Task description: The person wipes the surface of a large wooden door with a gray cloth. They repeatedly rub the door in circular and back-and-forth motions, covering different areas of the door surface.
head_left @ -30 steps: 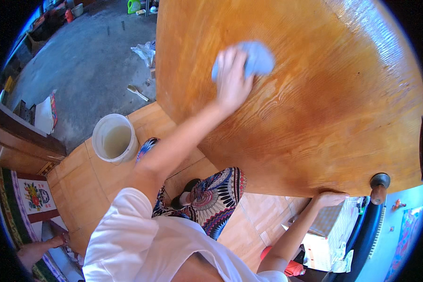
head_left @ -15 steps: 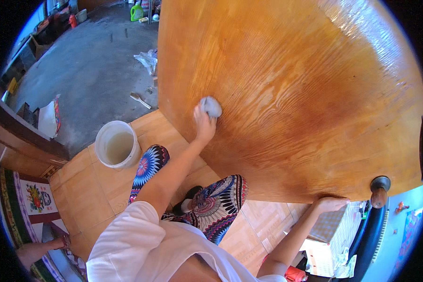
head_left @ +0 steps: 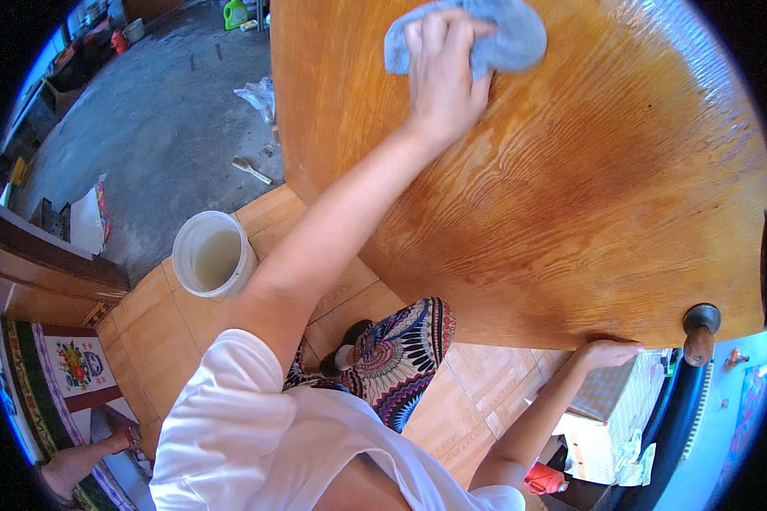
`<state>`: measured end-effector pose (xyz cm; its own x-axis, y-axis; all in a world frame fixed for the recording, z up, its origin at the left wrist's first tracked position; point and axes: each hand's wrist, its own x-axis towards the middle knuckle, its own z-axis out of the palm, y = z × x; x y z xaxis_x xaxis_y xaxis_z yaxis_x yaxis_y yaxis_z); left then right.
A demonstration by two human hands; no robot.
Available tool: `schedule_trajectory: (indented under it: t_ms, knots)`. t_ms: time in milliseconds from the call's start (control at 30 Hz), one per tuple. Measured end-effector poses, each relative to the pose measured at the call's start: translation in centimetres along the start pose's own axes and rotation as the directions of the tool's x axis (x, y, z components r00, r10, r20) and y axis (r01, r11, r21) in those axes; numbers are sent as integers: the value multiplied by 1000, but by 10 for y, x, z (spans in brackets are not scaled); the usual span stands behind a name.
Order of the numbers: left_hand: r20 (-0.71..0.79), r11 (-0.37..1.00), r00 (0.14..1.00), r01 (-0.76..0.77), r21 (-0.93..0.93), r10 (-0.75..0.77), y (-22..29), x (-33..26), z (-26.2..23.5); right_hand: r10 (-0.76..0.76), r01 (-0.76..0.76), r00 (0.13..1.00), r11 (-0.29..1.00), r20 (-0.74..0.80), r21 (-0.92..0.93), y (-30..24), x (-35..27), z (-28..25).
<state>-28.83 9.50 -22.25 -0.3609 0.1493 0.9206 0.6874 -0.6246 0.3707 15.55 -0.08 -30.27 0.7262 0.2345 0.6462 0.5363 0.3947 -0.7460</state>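
Note:
My left hand is closed on a grey-blue cloth, pressing it flat against the upper part of a wooden door. The door has a glossy orange-brown grain and fills much of the view. At its near edge, my right hand holds the door, fingers pointing right and partly hidden by the edge. Just right of that hand sits a round door knob with a dark base. A white bucket of cloudy water stands on the tiles left of my left forearm.
Beyond the tiled floor lies a grey concrete floor with a brush and a crumpled plastic bag. A green jug stands farther back. Another person's arm shows at lower left. A checked box stands below the knob.
My left hand has swept the cloth up and to the right across the door. My right hand keeps its place at the door's edge. The view has shifted slightly.

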Motion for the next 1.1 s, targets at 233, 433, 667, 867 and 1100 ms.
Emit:
schedule_trajectory:
  t_ms: [233,433,667,867,1100]
  knots:
    - [310,963,914,228,142,-262,-37,-249,-33,12,-12,1000,1000,1,-20,-4,-3,2]
    - [346,955,891,287,76,-295,-17,-223,-31,-62,62,998,997,14,50,8,0,5]
    - [-9,987,993,-117,-110,117,70,-2,29,-78,77,997,996,14,53,3,-4,4]
    - [301,943,897,-330,-29,323,44,-167,21,-116,114,993,992,27,60,7,-5,3]
    - [559,915,738,-388,-106,378,32,-188,-11,-139,132,987,987,75,88,30,1,0]
